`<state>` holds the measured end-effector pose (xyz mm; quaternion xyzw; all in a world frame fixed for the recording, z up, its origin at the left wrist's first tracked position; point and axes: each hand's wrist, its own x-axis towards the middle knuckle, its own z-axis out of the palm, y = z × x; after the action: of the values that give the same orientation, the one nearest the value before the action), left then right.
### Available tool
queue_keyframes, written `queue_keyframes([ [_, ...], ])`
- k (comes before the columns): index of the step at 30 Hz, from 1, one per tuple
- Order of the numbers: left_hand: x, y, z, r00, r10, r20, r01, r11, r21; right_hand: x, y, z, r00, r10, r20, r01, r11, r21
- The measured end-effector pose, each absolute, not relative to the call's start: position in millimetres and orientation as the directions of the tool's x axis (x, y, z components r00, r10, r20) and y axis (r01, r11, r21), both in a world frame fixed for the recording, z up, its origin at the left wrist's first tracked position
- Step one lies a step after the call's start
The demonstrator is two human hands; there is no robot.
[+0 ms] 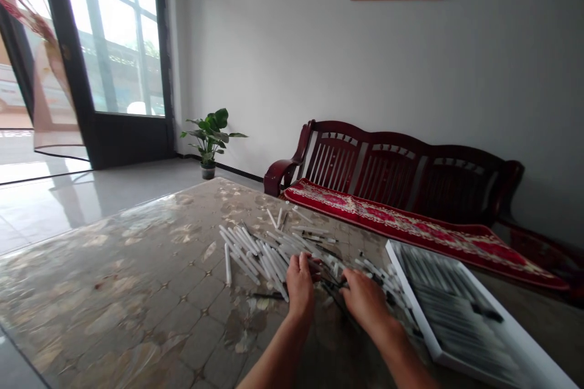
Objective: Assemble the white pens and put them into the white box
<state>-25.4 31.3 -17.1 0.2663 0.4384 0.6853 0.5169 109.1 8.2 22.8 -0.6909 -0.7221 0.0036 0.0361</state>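
A loose pile of slim white sticks (262, 255), perhaps pens, lies on the patterned table (159, 292), with some dark thin pieces among them. My left hand (301, 282) is at the pile's right side, its fingers bent down among the pieces; what they hold, if anything, is hidden. To the right, my right hand (365, 298) has its fingers closed near dark thin pieces, too blurred to tell what is in them. Beyond it stands a white open box (435, 346) filled with rows of similar dark and pale sticks.
Behind the table is a dark red wooden bench (392, 170) with a red patterned cover (378, 213). A potted plant (208, 140) stands on the floor by the wall, near a glass door (123, 134).
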Motion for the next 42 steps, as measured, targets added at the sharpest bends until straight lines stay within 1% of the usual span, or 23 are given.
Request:
queue_keyframes([
  [2,-25.5,32.3,-16.5,-0.350,0.933,-0.089,-0.467,-0.091,0.880,103.6,5.9,27.8,-0.054,0.998,0.031,0.999,0.054,0.007],
  [4,-25.9,33.2,-16.0,-0.377,0.921,-0.096,-0.475,-0.103,0.874,100.3,2.9,30.8,-0.070,0.997,0.045,0.996,0.068,0.059],
  [7,-26.1,33.3,-15.8,-0.393,0.914,-0.105,-0.510,-0.121,0.851,100.9,-2.6,29.8,-0.095,0.991,0.096,0.994,0.089,0.068],
  [9,-25.6,32.4,-15.6,-0.381,0.918,-0.114,-0.539,-0.120,0.834,104.0,-6.0,26.1,-0.086,0.985,0.149,0.996,0.085,0.014],
  [12,-24.8,30.8,-13.0,-0.344,0.925,-0.163,-0.607,-0.087,0.790,109.9,-9.5,16.9,-0.053,0.956,0.289,0.987,0.094,-0.129],
  [15,-25.5,29.5,-7.3,-0.328,0.914,-0.239,-0.688,-0.058,0.723,114.3,-10.4,5.6,-0.020,0.896,0.443,0.942,0.165,-0.291],
  [18,-27.0,28.4,-1.4,-0.326,0.896,-0.300,-0.733,-0.040,0.679,116.7,-9.4,-3.8,0.001,0.841,0.541,0.885,0.251,-0.392],
  [23,-26.9,26.8,1.9,-0.289,0.898,-0.332,-0.754,0.001,0.657,118.0,-6.9,-9.5,-0.031,0.787,0.616,0.815,0.377,-0.440],
  [27,-25.5,25.0,2.8,-0.261,0.901,-0.347,-0.756,0.032,0.653,117.3,-7.1,-9.8,-0.054,0.769,0.637,0.790,0.423,-0.443],
  [30,-23.3,22.6,3.0,-0.236,0.913,-0.332,-0.716,0.068,0.695,116.7,-7.6,-9.7,-0.075,0.750,0.657,0.790,0.447,-0.420],
  [34,-17.1,17.9,0.6,-0.120,0.967,-0.226,-0.622,0.104,0.776,116.7,-7.8,-8.9,-0.114,0.742,0.661,0.794,0.468,-0.388],
  [36,-12.1,14.4,-1.8,-0.044,0.980,-0.196,-0.613,0.128,0.780,115.7,-7.6,-8.5,-0.085,0.736,0.672,0.767,0.478,-0.427],
  [39,-1.1,7.0,-7.2,0.058,0.978,-0.199,-0.641,0.190,0.744,110.4,-6.6,-8.4,0.039,0.711,0.702,0.687,0.491,-0.536],
  [42,10.0,0.0,-11.7,0.168,0.966,-0.195,-0.645,0.257,0.720,103.1,-2.6,-8.3,0.124,0.716,0.687,0.582,0.508,-0.635],
])
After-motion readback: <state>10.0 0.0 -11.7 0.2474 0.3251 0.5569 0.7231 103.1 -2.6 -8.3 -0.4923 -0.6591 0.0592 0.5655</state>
